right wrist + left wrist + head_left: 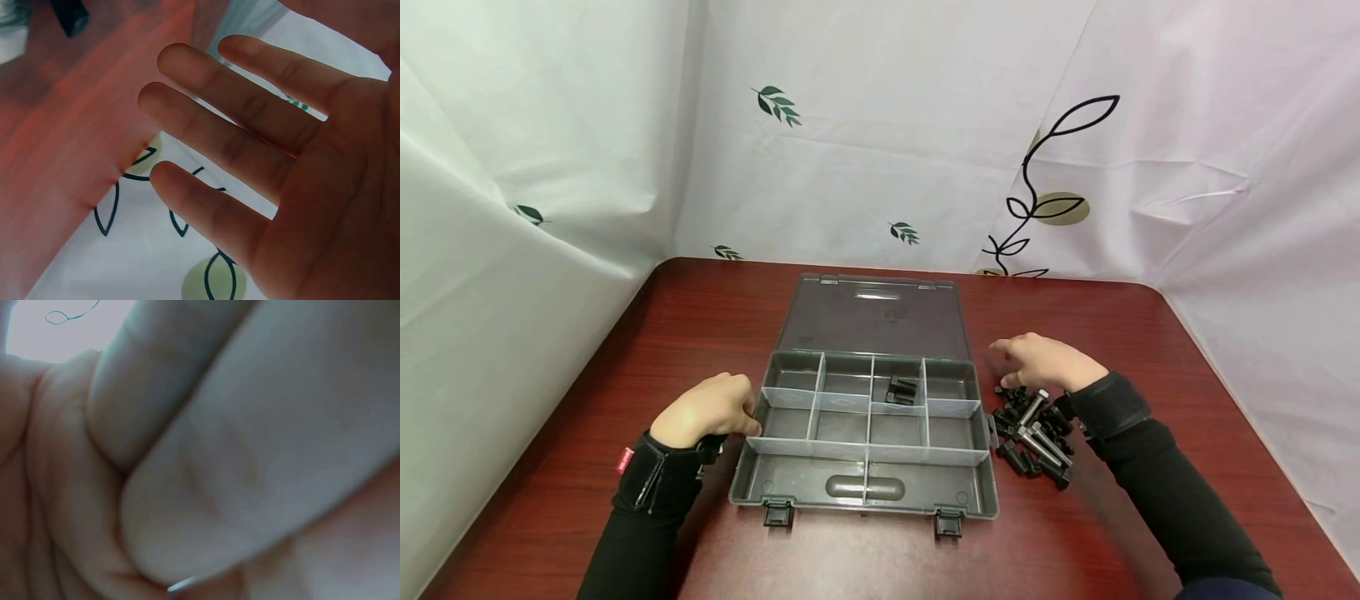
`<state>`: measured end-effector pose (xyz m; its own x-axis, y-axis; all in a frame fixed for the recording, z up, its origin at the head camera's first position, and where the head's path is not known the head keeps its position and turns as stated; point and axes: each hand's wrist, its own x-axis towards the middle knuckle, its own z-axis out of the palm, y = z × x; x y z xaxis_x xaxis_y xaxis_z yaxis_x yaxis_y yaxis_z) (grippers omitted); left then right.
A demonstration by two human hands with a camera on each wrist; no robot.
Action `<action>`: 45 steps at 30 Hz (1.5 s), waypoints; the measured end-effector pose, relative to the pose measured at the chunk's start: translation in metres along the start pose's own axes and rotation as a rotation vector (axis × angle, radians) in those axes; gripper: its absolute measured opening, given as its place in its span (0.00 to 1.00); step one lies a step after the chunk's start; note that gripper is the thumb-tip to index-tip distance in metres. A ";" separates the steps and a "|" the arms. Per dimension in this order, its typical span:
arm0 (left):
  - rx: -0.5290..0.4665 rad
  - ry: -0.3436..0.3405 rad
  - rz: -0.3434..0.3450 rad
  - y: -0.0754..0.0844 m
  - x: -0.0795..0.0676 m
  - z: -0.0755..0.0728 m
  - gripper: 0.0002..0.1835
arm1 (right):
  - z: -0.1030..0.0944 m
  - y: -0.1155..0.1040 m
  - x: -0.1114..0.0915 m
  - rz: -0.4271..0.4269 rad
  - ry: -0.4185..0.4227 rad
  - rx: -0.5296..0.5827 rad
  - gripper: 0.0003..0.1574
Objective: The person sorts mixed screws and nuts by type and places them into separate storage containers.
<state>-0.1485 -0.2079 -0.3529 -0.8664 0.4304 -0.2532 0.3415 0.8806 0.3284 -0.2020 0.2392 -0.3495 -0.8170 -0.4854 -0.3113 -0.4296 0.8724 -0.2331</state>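
A grey plastic compartment box lies with its lid folded back behind it. At the box's left wall, my left hand grips the edge with curled fingers; in the left wrist view the curled fingers fill the picture and hide the contact. My right hand hovers over the far end of a pile of bolts right of the box. Its fingers are extended and spread in the right wrist view, holding nothing. Several black bolts lie in a back-row compartment.
The box stands on a red-brown wooden table. Two black latches jut from its front edge. White printed cloth hangs behind the table and along both sides. The pile mixes black bolts with several silver ones.
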 end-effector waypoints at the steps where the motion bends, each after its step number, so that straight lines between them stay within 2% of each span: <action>1: 0.001 0.001 0.000 0.000 0.000 0.000 0.18 | 0.001 0.001 0.000 -0.003 -0.003 0.001 0.38; 14: 0.009 0.002 -0.012 0.000 0.000 0.001 0.16 | 0.015 0.007 -0.004 -0.017 -0.043 -0.025 0.33; 22: 0.008 0.009 -0.011 0.001 -0.001 0.002 0.17 | 0.019 0.009 -0.003 -0.066 -0.036 -0.013 0.19; 28: 0.003 0.003 -0.017 0.001 0.000 0.001 0.17 | 0.018 0.007 -0.004 -0.056 -0.024 -0.048 0.15; 30: 0.002 -0.001 -0.022 0.001 0.000 0.001 0.17 | 0.018 0.006 -0.003 -0.055 -0.025 -0.052 0.07; 31: 0.000 -0.005 -0.025 0.001 0.000 0.000 0.18 | 0.018 0.005 -0.003 -0.060 -0.023 -0.052 0.06; 35: -0.001 -0.004 -0.020 0.001 0.000 0.000 0.17 | 0.018 0.003 -0.003 -0.062 -0.027 -0.033 0.25; 45: 0.009 0.001 -0.018 -0.001 0.001 0.001 0.17 | 0.017 0.004 -0.004 -0.031 -0.044 -0.048 0.25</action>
<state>-0.1497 -0.2082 -0.3549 -0.8730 0.4142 -0.2577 0.3290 0.8900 0.3158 -0.1938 0.2440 -0.3650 -0.7855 -0.5137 -0.3452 -0.4735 0.8580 -0.1994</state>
